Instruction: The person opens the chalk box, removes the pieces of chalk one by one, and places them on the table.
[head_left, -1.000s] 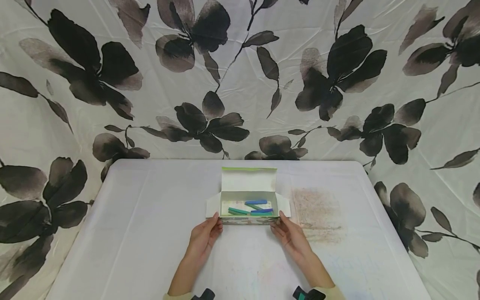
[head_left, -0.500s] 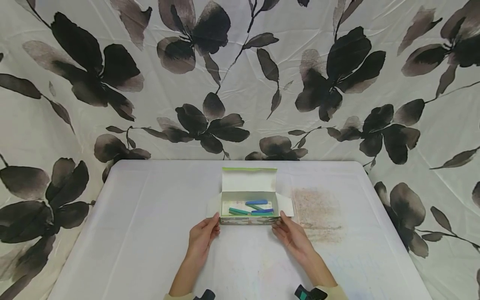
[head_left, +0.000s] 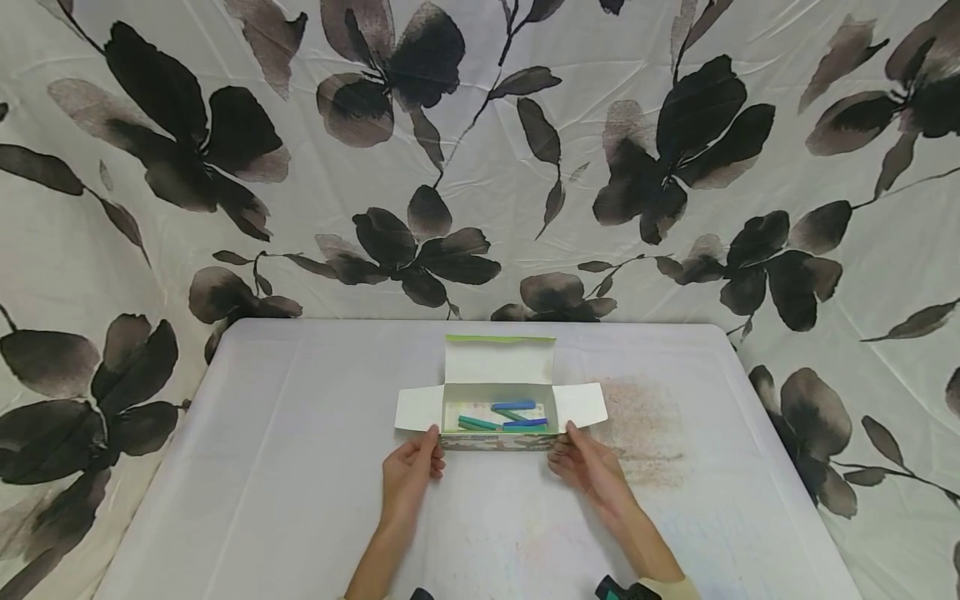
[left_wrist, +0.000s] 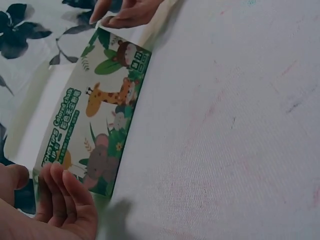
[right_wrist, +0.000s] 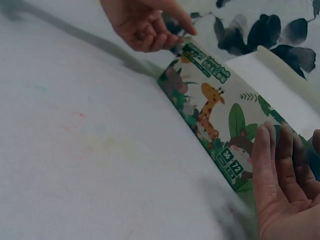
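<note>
An open cardboard box [head_left: 497,444] of colored chalk lies at the middle of the table, its lid [head_left: 499,360] folded back. Inside are several sticks, among them a blue chalk stick [head_left: 513,406] and a green chalk stick [head_left: 477,423]. My left hand [head_left: 408,473] is at the front left corner, by the left side flap [head_left: 418,408]. At the opposite front corner my right hand [head_left: 594,477] touches near the right side flap [head_left: 580,405]. Both flaps spread outward. The wrist views show relaxed fingers, thumbs apart from them, and animal pictures on the box front [left_wrist: 107,107].
A white cloth covers the table [head_left: 300,467]. Right of the box is a brown smudge [head_left: 645,433], with faint coloured marks nearer the front. Behind the table hangs a floral curtain [head_left: 540,250].
Both side flaps have swung further outward and now lie spread wide. My right hand has shifted slightly to the right. The chalk and the lid stay as they were.
</note>
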